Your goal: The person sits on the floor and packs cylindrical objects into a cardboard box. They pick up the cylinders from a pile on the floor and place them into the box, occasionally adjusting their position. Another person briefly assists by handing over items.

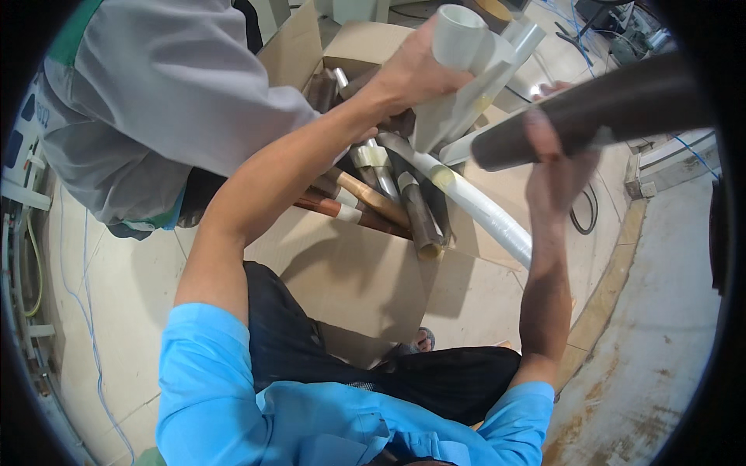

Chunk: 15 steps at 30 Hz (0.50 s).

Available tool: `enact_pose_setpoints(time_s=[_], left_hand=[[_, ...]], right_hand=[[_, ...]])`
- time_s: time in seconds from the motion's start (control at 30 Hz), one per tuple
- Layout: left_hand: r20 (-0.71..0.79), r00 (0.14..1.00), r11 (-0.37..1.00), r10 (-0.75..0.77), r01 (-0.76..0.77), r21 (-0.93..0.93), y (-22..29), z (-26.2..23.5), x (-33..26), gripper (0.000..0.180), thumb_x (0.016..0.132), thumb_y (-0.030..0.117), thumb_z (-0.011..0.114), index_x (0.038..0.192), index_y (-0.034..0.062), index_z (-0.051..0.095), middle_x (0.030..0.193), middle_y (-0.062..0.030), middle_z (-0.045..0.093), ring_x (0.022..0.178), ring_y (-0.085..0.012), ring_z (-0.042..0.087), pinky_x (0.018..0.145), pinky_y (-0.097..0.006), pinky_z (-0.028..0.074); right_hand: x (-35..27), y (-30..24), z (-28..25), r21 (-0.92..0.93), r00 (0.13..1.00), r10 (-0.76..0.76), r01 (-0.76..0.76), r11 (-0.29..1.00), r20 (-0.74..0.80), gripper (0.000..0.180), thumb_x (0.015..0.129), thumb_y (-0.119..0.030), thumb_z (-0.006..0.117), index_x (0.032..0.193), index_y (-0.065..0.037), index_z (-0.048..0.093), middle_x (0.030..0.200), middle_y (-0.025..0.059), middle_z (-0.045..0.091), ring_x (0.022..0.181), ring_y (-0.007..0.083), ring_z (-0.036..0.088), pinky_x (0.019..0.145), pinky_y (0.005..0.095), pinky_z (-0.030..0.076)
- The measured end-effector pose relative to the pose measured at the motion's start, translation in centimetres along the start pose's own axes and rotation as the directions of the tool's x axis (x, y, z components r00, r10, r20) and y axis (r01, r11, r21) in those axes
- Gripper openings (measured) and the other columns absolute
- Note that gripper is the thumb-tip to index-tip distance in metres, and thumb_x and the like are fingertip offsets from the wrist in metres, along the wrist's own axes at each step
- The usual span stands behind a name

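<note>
Left hand (412, 74): gripping white plastic-wrapped roll (466, 70), axis slanting up-right.
Right hand (556, 167): gripping dark brown tube (598, 113), lying left-right over open cardboard box (365, 272).

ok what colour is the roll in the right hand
Dark brown roll, gripped by the right hand; head view.

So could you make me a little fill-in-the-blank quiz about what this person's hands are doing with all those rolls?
1. The left hand grips a roll whose colour is ____.
2. The right hand holds a dark roll, which points toward the picture's ____ edge.
3. The other rolls lie in an open box made of ____.
4. The person's short sleeves are ____ in colour.

Missing words: white; right; cardboard; blue
</note>
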State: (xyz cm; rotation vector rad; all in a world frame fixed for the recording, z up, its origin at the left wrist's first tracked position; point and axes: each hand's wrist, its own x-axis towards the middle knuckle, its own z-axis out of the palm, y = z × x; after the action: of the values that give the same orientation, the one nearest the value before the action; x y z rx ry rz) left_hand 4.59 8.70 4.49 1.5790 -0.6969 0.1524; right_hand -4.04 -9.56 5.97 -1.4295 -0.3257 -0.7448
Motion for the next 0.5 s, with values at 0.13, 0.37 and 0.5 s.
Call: enact_pose_setpoints(time_s=[0.13,0.37,0.5], left_hand=[[0.011,0.979,0.977,0.206,-0.206,0.052,0.0,2.2,-0.5,0.059,0.074,0.01,0.073,0.126,0.003,0.047,0.11,-0.0141,0.062,0.103,-0.0229,0.059,0.093,-0.034,0.045],[-0.128,0.99,0.992,0.061,-0.074,-0.097,1.1,1.1,-0.4,0.054,0.076,0.016,0.073,0.123,0.0023,0.051,0.109,-0.0109,0.064,0.1,-0.0183,0.062,0.088,-0.033,0.049],[-0.086,0.966,0.961,0.243,-0.251,-0.114,0.6,1.2,-0.4,0.068,0.072,0.036,0.082,0.124,0.0036,0.052,0.111,-0.0115,0.064,0.101,-0.0199,0.061,0.088,-0.033,0.049]], right_hand=[[-2.3,2.8,0.7,-0.222,0.973,0.17,-0.133,0.966,0.156,0.061,0.072,-0.011,0.085,0.12,-0.001,0.05,0.105,0.0073,0.061,0.099,0.0179,0.058,0.088,0.0309,0.048],[-2.5,5.7,0.1,-0.168,0.838,0.442,-0.409,0.897,0.32,0.055,0.071,-0.02,0.086,0.115,-0.001,0.059,0.104,0.0061,0.065,0.101,0.0165,0.059,0.087,0.0313,0.047],[-1.9,6.0,-0.6,-0.25,0.818,0.436,-0.363,0.897,0.375,0.054,0.069,-0.017,0.087,0.113,-0.001,0.06,0.105,0.0058,0.066,0.098,0.017,0.06,0.086,0.0313,0.048]])
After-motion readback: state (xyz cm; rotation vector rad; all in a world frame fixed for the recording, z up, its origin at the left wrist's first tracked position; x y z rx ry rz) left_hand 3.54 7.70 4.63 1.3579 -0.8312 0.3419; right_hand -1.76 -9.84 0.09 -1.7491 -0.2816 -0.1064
